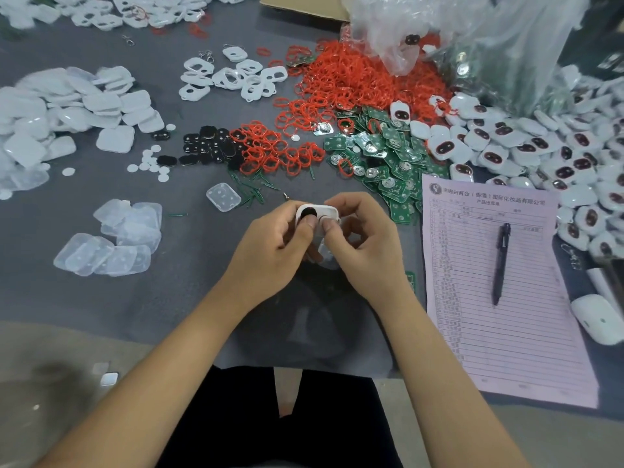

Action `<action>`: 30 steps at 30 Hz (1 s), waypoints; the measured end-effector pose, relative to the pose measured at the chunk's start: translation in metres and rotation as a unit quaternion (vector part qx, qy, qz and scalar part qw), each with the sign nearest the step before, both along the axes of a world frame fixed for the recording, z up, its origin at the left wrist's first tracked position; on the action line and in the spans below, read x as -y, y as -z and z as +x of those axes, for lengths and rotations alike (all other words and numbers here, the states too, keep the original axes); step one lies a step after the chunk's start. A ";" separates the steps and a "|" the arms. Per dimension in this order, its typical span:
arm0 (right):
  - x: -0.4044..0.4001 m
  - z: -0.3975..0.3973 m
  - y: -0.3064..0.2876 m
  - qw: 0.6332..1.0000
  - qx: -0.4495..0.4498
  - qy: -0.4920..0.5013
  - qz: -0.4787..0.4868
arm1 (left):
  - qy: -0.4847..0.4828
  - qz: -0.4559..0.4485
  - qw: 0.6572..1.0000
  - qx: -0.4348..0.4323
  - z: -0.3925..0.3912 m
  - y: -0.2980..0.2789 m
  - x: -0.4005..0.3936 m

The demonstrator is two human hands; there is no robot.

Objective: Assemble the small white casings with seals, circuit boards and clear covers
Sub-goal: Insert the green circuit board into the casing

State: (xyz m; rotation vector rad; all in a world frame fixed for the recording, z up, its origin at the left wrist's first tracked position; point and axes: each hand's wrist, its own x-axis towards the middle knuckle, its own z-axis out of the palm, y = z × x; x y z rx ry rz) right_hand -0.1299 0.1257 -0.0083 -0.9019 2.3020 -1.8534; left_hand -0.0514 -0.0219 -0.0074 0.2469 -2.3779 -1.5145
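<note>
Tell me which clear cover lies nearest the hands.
The single clear cover lying alone just up-left of the left hand, beside the green strips. The other clear covers sit stacked in a cluster farther left.

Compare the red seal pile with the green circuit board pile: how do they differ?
The red seals are thin open loops; the green circuit boards are flat solid plates with silver metal contacts. The seal pile is the larger and lies farther from the person, reaching the plastic bag; the board pile lies nearer, beside the pink form. Both are loose heaps on the grey table, overlapping at their edges.
</note>
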 end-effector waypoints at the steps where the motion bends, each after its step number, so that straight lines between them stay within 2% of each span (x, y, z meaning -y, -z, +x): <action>1: 0.000 -0.001 0.001 1.000 -0.001 -0.004 0.003 | -0.004 0.000 1.000 0.003 0.000 0.000 -0.001; 16: -0.002 -0.003 0.002 1.000 -0.005 -0.030 0.003 | -0.004 0.024 1.000 0.011 0.002 -0.002 -0.001; 21: 0.000 0.000 0.002 0.988 -0.147 0.014 0.041 | -0.029 0.024 0.999 0.011 0.001 -0.001 -0.001; 30: 0.001 0.002 0.002 0.974 -0.195 0.084 0.075 | -0.031 0.077 0.997 0.005 -0.001 0.000 -0.003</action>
